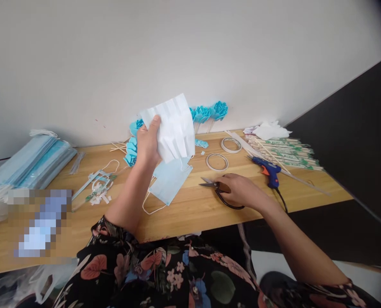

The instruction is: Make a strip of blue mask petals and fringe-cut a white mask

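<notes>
Raised above the table, my left hand grips a face mask by its left edge, thumb on the white pleated side. Below it a light blue mask lies flat, with an ear loop on the wood. My right hand is closed on black-handled scissors, whose slightly parted blades point left, just above or on the table. Two tape rolls, one nearer and one farther, lie beyond the scissors. Blue mask-material flowers stand along the wall, partly hidden by the held mask.
Stacked blue masks fill the table's left side, near a blurred-out object and white scraps. On the right are a blue glue gun with a cord, wrapped sticks and crumpled white material. The wooden table's front edge is near my body.
</notes>
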A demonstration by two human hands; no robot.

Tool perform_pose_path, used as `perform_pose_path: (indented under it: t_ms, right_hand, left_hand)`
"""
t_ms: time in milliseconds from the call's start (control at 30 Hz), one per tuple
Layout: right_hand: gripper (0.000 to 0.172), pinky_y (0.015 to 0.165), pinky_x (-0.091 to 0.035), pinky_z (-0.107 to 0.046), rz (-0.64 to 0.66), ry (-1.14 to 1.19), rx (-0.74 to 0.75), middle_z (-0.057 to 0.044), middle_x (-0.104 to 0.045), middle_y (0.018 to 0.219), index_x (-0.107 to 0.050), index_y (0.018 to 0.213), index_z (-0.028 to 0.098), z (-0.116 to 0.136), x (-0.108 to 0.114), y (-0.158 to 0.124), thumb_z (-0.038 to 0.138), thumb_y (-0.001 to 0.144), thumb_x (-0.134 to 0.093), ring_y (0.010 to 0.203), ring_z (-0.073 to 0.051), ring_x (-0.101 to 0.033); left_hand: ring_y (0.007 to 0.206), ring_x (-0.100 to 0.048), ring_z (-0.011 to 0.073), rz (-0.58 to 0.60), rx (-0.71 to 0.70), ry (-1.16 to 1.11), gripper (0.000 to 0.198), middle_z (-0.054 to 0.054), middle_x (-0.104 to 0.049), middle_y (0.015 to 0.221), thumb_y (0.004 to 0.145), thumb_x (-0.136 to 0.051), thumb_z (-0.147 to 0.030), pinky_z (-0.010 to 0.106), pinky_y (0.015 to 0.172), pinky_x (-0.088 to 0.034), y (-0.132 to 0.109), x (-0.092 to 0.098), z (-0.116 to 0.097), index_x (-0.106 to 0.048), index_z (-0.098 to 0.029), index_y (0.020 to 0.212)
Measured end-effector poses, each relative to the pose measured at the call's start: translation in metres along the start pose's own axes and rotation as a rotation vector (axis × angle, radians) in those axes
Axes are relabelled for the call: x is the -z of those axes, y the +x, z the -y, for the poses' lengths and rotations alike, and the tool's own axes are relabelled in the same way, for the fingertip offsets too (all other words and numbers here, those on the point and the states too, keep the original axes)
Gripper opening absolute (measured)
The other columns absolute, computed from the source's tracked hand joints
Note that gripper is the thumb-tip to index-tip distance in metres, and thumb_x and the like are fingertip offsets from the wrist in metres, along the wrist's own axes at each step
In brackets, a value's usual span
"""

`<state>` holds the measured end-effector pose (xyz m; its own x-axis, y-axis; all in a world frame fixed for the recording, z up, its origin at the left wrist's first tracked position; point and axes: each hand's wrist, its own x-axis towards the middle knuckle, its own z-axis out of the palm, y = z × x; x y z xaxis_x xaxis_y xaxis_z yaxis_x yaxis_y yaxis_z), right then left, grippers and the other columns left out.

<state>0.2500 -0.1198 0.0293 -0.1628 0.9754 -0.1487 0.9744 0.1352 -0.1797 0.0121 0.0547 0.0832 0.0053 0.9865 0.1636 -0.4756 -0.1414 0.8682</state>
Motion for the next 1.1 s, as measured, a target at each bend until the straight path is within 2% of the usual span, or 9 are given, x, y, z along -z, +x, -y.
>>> perform_pose_path:
  t_ms: [133,233,367,467,633,767,867,967,1100]
  right_hand:
    - [0.049,0.092,-0.052,-0.042,-0.01,-0.042,-0.081,-0.016,-0.072,0.116,-0.066,0.134,0.019,-0.001,0.003,-0.006,0.021,0.084,-0.06,0.109,-0.035,-0.068]
    - [0.048,0.101,-0.05,-0.049,-0.117,0.08,-0.131,-0.019,-0.07,0.127,-0.066,0.133,0.015,0.003,0.016,-0.005,0.026,0.087,-0.061,0.118,-0.038,-0.064]
    - [0.051,0.109,-0.048,-0.045,-0.341,0.708,-0.092,-0.014,-0.067,0.135,-0.061,0.138,0.019,0.021,0.027,0.0,0.047,0.096,-0.051,0.127,-0.03,-0.062]
    - [0.046,0.106,-0.051,-0.041,-0.443,1.134,0.0,-0.01,-0.069,0.132,-0.067,0.125,0.026,0.035,0.019,0.011,0.055,0.091,-0.056,0.123,-0.027,-0.065]
    - [0.035,0.105,-0.051,-0.053,-0.819,1.408,-0.313,-0.01,-0.076,0.111,-0.074,0.09,0.022,0.056,0.01,0.035,0.039,0.061,-0.084,0.107,-0.031,-0.071]
    - [0.021,0.108,-0.048,-0.055,-0.991,1.422,-0.374,-0.011,-0.077,0.102,-0.072,0.071,0.022,0.061,0.011,0.035,0.028,0.052,-0.081,0.104,-0.031,-0.071]
    - [0.022,0.1,-0.054,-0.052,-0.929,1.401,-0.437,-0.01,-0.077,0.098,-0.074,0.075,0.027,0.046,0.0,0.018,0.029,0.054,-0.081,0.101,-0.03,-0.072]
    - [0.02,0.083,-0.059,-0.054,-0.681,1.308,-0.524,-0.009,-0.076,0.089,-0.074,0.071,0.029,0.022,-0.023,-0.004,0.036,0.054,-0.081,0.085,-0.032,-0.073]
    - [0.02,0.079,-0.059,-0.053,-0.244,0.902,-0.472,-0.008,-0.074,0.073,-0.07,0.059,0.031,0.002,-0.041,-0.02,0.05,0.058,-0.075,0.08,-0.037,-0.072]
  left_hand:
    - [0.107,-0.071,0.0286,0.069,0.056,-0.051,0.043,0.009,-0.077,0.097,0.072,-0.083,-0.049,0.037,0.089,-0.059,-0.01,-0.009,0.009,-0.069,-0.016,0.097]
    - [0.095,-0.072,0.0258,0.112,0.109,-0.043,0.042,0.008,-0.076,0.091,0.072,-0.082,-0.047,0.035,0.08,-0.058,-0.02,-0.017,0.018,-0.069,-0.015,0.095]
    - [0.069,-0.064,0.0168,0.117,0.169,-0.009,0.026,0.007,-0.072,0.08,0.079,-0.078,-0.039,0.029,0.063,-0.051,-0.033,-0.027,0.029,-0.069,-0.016,0.086]
    - [0.06,-0.055,0.0135,0.187,0.268,0.072,0.023,0.005,-0.065,0.07,0.081,-0.076,-0.035,0.027,0.055,-0.043,-0.043,-0.032,0.042,-0.065,-0.017,0.074]
    - [0.062,-0.049,0.0129,0.406,0.101,0.376,0.042,-0.001,-0.053,0.064,0.087,-0.063,-0.054,0.027,0.055,-0.034,-0.059,-0.034,0.058,-0.056,-0.018,0.067]
    - [0.067,-0.051,0.0137,0.685,-0.032,0.582,0.048,-0.001,-0.055,0.068,0.092,-0.052,-0.061,0.027,0.059,-0.035,-0.065,-0.017,0.048,-0.059,-0.019,0.07]
    - [0.071,-0.057,0.015,0.906,-0.106,0.798,0.044,0.001,-0.066,0.076,0.098,-0.047,-0.056,0.028,0.065,-0.04,-0.063,0.013,0.036,-0.07,-0.02,0.093]
    - [0.094,-0.066,0.0212,0.892,-0.269,1.151,0.038,0.009,-0.074,0.103,0.101,-0.047,-0.045,0.033,0.085,-0.045,-0.067,0.05,0.031,-0.07,-0.018,0.117]
    - [0.122,-0.059,0.0288,0.885,-0.361,1.478,0.034,0.015,-0.066,0.131,0.097,-0.057,-0.034,0.042,0.105,-0.041,-0.085,0.089,0.04,-0.067,-0.016,0.123]
